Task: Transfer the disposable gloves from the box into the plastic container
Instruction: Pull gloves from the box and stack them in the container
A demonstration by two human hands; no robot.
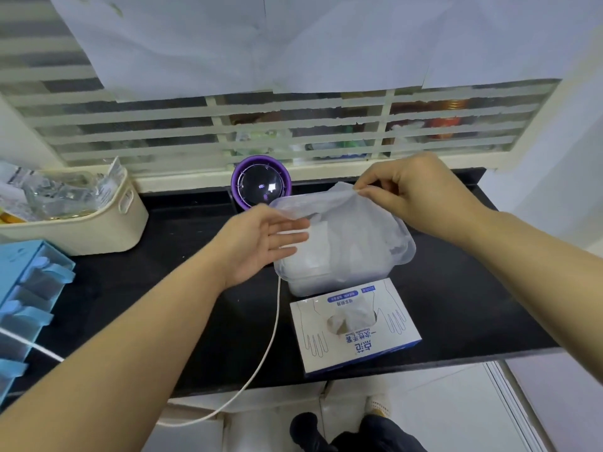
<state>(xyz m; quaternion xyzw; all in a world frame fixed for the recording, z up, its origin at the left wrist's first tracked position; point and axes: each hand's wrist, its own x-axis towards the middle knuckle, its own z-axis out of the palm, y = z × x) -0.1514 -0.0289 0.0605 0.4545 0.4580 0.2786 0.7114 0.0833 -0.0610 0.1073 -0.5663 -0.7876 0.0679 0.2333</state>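
Pinching a glove (342, 220) with the right hand (414, 197), thumb and forefinger closed on its upper edge, just above the far rim of the container (326, 282). Holds the left hand (261, 239) open, palm showing and fingers straight, fingertips touching the glove's left side by the container's rim. Lets the thin, translucent glove drape over the container's open top and spill past its right rim. Shows something white through the cloudy wall, though cannot tell how many gloves lie inside. Sits on the black worktop (163, 288), this container, right behind the box (352, 340), touching it or nearly so. Lies flat near the worktop's front edge, that box, printed top upward, with a crumpled next glove (350, 316) poking out of its oval slot. Running along the container's left side and down over the front edge, a white cable (270, 337). Standing behind the container against the window ledge, a purple dome (261, 184). Farther left, well apart, a cream basket (107, 233) of clear packets, and by the left edge a blue organiser (29, 288).
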